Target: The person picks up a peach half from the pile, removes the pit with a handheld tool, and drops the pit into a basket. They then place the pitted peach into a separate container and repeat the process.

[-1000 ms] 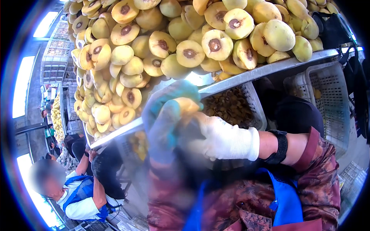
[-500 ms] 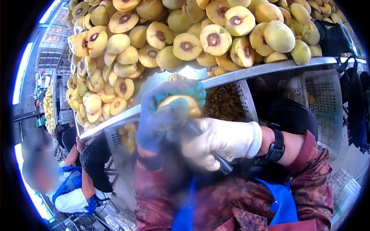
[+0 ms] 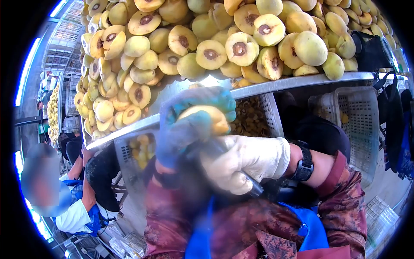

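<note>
Nearest the camera, a blue apron [image 3: 311,224] lies over a dark red patterned sleeve [image 3: 347,200]; the right forearm comes in from the right, bent at the wrist, with a black wristband [image 3: 305,163] above the cuff. The right hand [image 3: 241,162], in a white knit glove, is clenched in a fist round a dark tool [image 3: 253,188]; only the handle's end shows under the fist, and the working end is hidden. The left hand [image 3: 189,125], in a blue rubbery glove, rises from below with fingers curled over a round yellow fruit [image 3: 209,118], gripping it firmly, touching the right hand, just below the table's near edge.

Both grips match half a second ago; a second ago the handle did not show and the hands sat slightly lower.

Under the table hangs a perforated plastic basket [image 3: 276,116] of brown stones; a pale crate [image 3: 366,116] stands to the right. The metal table [image 3: 297,81] carries heaped halved fruits [image 3: 207,54], smooth and yellow with brown hollows. At the far left a co-worker [image 3: 77,211] sits blurred.
</note>
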`<state>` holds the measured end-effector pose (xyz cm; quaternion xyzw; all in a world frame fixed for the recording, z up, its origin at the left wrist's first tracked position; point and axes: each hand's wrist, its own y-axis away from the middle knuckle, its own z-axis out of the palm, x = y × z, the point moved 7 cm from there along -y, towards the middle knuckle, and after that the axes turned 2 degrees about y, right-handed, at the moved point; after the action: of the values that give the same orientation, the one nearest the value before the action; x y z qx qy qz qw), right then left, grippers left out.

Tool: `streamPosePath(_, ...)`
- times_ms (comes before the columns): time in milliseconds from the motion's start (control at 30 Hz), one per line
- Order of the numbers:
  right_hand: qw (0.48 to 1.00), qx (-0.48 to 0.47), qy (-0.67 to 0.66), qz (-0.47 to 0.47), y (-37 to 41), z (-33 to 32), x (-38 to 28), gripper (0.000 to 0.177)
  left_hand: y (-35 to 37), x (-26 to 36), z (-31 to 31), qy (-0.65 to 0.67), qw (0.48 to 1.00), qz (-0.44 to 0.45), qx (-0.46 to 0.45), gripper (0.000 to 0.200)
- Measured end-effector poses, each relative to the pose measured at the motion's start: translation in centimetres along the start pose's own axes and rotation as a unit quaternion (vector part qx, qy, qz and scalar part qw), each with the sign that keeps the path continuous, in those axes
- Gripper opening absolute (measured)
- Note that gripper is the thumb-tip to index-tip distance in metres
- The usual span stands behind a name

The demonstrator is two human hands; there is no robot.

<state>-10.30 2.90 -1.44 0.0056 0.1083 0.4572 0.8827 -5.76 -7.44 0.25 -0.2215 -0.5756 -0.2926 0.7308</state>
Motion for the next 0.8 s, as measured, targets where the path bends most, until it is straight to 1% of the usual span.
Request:
streamPosePath(67, 1.0, 0.007, -0.005, -0.002, 0.1, 0.4, -0.5, 0.013, -0.1, 0.0, 0.0, 0.016, 0.999, 0.005, 0.03, 0.065)
streamPosePath(100, 0.993, 0.05, 0.108, -0.022, 0.0, 0.3, -1.2, 0.012, -0.2, -0.5, -0.4, 0.03, 0.997, 0.003, 0.067, 0.067)
streamPosePath(133, 0.971, 0.09, 0.218, -0.042, -0.3, 0.2, -1.9, 0.013, -0.2, -0.7, -0.6, 0.043, 0.994, 0.001, 0.105, 0.069)
streamPosePath(167, 0.944, 0.124, 0.287, -0.103, -0.6, -0.7, -2.4, 0.018, -0.1, -0.6, -0.7, 0.053, 0.989, -0.009, 0.137, 0.064)
streamPosePath(200, 0.879, 0.163, 0.423, -0.149, -0.6, -0.9, -3.2, 0.025, -0.1, -0.4, -1.4, -0.027, 0.989, 0.029, 0.14, 0.064)
streamPosePath(233, 0.787, 0.218, 0.548, -0.183, -0.4, -1.1, -3.9, 0.033, 0.0, -0.2, -2.0, -0.108, 0.981, 0.067, 0.148, 0.064)
streamPosePath(267, 0.632, 0.254, 0.692, -0.239, -0.4, -1.0, -4.2, 0.041, 0.0, 0.1, -2.4, -0.112, 0.977, 0.08, 0.163, 0.063)
streamPosePath(300, 0.604, 0.253, 0.718, -0.239, -0.6, -1.2, -3.9, 0.038, 0.1, -0.1, -2.9, -0.034, 0.981, 0.066, 0.177, 0.063)
streamPosePath(333, 0.574, 0.251, 0.742, -0.239, -0.5, -1.2, -3.7, 0.036, 0.3, -0.5, -3.4, 0.1, 0.974, 0.043, 0.197, 0.063)
streamPosePath(367, 0.544, 0.248, 0.765, -0.239, -0.4, -1.0, -3.7, 0.033, 0.4, -0.1, -3.5, 0.177, 0.96, 0.038, 0.213, 0.063)
streamPosePath(400, 0.492, 0.245, 0.812, -0.198, -0.3, -0.5, -3.9, 0.023, 0.7, 0.7, -3.7, 0.235, 0.946, 0.045, 0.218, 0.061)
streamPosePath(433, 0.446, 0.226, 0.849, -0.172, -0.3, -1.5, -3.5, 0.018, 1.8, 1.7, -4.7, 0.225, 0.932, 0.024, 0.284, 0.056)
streamPosePath(467, 0.398, 0.21, 0.881, -0.147, -0.4, -2.9, -2.9, 0.013, 3.0, 2.5, -6.4, 0.217, 0.938, 0.081, 0.258, 0.051)
streamPosePath(500, 0.346, 0.218, 0.911, -0.049, -0.4, -4.4, -2.4, 0.011, 4.6, 1.8, -10.3, 0.269, 0.928, 0.079, 0.246, 0.047)
streamPosePath(533, 0.29, 0.229, 0.928, 0.052, -0.1, -6.1, -2.2, 0.009, 6.3, 3.6, -11.5, 0.145, 0.946, 0.08, 0.28, 0.044)
streamPosePath(567, 0.303, 0.245, 0.918, 0.076, 0.2, -7.3, -2.2, 0.009, 8.1, 5.3, -12.8, 0.01, 0.945, 0.069, 0.318, 0.042)
streamPosePath(600, 0.296, 0.254, 0.92, 0.049, 0.4, -7.6, -2.1, 0.01, 9.9, 7.0, -14.0, -0.115, 0.925, 0.052, 0.357, 0.04)
streamPosePath(633, 0.294, 0.265, 0.918, -0.007, 0.8, -6.1, -2.8, 0.01, 10.6, 8.0, -16.3, -0.39, 0.866, 0.025, 0.311, 0.04)
streamPosePath(667, 0.292, 0.273, 0.914, -0.062, 0.9, -4.5, -3.4, 0.01, 11.6, 8.9, -18.5, -0.633, 0.722, 0.021, 0.278, 0.043)
streamPosePath(700, 0.297, 0.277, 0.913, -0.038, 0.8, -4.8, -3.4, 0.01, 10.5, 9.0, -16.7, -0.599, 0.757, 0.052, 0.256, 0.041)
streamPosePath(767, 0.303, 0.28, 0.911, 0.009, 0.8, -5.2, -3.6, 0.009, 6.1, 9.5, -12.2, -0.594, 0.766, 0.079, 0.231, 0.044)
streamPosePath(800, 0.312, 0.263, 0.912, -0.027, 0.8, -4.7, -3.6, 0.009, 3.9, 9.7, -9.9, -0.592, 0.771, 0.092, 0.218, 0.046)
